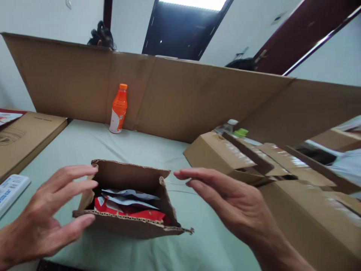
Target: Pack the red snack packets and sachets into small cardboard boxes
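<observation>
Head view: shows two bare hands, one on each side of one small cardboard box [129,226]. Places this box open-topped on a pale green cloth [214,244], between the hands and left of centre. Shows in the left hand [46,210] an unclosed grip, with fingers spread and thumb apart at the box's left end; cannot tell whether touching the edge or just beside it. Shows in the right hand [228,201] an empty, unclosed grip, with fingers extended and thumb below, apart from the box's right end.

Counts inside the box one red packet [138,214] at the front, and at least two pale packet edges [131,194] behind; cannot read any lettering on them. Counts one orange bottle [118,111], upright, orange-capped, with a white label too small to read, before one long cardboard screen [183,94]. Counts at right at least two larger cartons [299,218], with one white-capped clear bottle [225,127] and one green object [240,132] behind. Counts at left one flat carton [25,141] with a printed oval figure, and one white package [12,192] with blue print, illegible. Shows one person's head [100,36] above the screen.
</observation>
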`<act>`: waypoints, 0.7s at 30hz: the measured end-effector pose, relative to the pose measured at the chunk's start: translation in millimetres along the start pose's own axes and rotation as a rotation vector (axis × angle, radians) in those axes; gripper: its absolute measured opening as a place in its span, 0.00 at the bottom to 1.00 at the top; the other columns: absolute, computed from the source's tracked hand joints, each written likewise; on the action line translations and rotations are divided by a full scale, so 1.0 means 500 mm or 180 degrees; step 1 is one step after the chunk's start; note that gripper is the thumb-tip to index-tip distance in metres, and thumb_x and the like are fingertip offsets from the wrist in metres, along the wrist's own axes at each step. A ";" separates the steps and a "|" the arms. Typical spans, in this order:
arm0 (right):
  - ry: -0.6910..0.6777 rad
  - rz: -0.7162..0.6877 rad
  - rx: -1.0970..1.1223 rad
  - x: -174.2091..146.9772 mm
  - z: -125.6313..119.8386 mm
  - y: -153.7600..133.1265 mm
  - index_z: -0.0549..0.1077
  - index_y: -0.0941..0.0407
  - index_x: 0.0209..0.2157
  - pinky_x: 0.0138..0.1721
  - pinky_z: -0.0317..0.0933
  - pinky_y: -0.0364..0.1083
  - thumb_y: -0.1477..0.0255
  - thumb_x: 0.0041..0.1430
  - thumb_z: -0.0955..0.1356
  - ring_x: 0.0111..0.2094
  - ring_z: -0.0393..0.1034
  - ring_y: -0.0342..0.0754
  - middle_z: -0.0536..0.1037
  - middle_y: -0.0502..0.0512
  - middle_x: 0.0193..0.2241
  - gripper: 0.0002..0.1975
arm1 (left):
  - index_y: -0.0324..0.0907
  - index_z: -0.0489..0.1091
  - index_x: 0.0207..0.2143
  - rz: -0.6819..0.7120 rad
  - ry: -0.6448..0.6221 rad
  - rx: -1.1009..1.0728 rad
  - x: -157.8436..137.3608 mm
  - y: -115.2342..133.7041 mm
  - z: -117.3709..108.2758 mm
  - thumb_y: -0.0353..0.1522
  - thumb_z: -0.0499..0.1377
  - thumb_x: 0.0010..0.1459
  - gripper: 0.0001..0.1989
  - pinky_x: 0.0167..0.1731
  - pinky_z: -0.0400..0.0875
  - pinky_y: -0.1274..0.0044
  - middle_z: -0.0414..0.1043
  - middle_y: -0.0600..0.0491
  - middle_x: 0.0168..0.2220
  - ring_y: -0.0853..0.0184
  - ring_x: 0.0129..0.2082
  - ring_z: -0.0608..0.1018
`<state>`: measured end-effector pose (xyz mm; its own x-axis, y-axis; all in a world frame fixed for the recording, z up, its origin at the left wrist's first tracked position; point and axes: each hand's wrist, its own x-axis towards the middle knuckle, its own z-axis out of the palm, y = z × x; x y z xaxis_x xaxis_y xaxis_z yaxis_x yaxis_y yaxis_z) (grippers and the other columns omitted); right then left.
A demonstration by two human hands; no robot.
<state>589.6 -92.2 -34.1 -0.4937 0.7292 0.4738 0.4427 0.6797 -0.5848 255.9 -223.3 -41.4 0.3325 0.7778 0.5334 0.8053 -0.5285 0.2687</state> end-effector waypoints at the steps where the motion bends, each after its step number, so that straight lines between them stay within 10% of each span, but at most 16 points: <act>1: -0.0037 0.0017 0.0039 -0.022 -0.001 0.016 0.80 0.50 0.48 0.44 0.75 0.47 0.59 0.68 0.66 0.44 0.80 0.52 0.85 0.54 0.43 0.15 | 0.46 0.61 0.63 -0.0170 0.0029 -0.0001 -0.019 -0.007 0.007 0.33 0.59 0.64 0.25 0.60 0.69 0.67 0.63 0.48 0.66 0.57 0.64 0.69; 10: -0.0635 -0.0692 0.0438 -0.099 0.101 0.060 0.68 0.43 0.63 0.62 0.61 0.63 0.49 0.72 0.53 0.64 0.64 0.57 0.76 0.52 0.59 0.29 | 0.53 0.67 0.60 -0.0763 0.0304 -0.0494 -0.044 -0.022 0.091 0.35 0.52 0.70 0.17 0.57 0.73 0.71 0.76 0.54 0.56 0.61 0.56 0.77; 17: 0.0591 -0.0491 0.0156 -0.011 0.090 0.074 0.63 0.48 0.67 0.63 0.58 0.63 0.53 0.70 0.61 0.67 0.59 0.60 0.65 0.59 0.67 0.28 | 0.49 0.64 0.58 -0.1038 0.0642 -0.0015 -0.026 -0.009 0.104 0.37 0.55 0.69 0.17 0.56 0.72 0.72 0.75 0.52 0.53 0.63 0.53 0.78; 21: -0.0257 -0.0737 0.0217 -0.018 0.124 0.085 0.63 0.45 0.66 0.59 0.65 0.56 0.56 0.71 0.61 0.60 0.69 0.55 0.72 0.56 0.63 0.26 | 0.49 0.61 0.63 -0.1089 0.0914 0.0138 -0.036 -0.011 0.115 0.35 0.56 0.69 0.21 0.62 0.68 0.66 0.65 0.47 0.63 0.58 0.62 0.71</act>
<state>566.3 -74.9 -104.1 -0.6354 0.5441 0.5479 0.2606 0.8190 -0.5111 273.6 -214.7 -98.7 -0.1015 0.7761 0.6224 0.8671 -0.2377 0.4377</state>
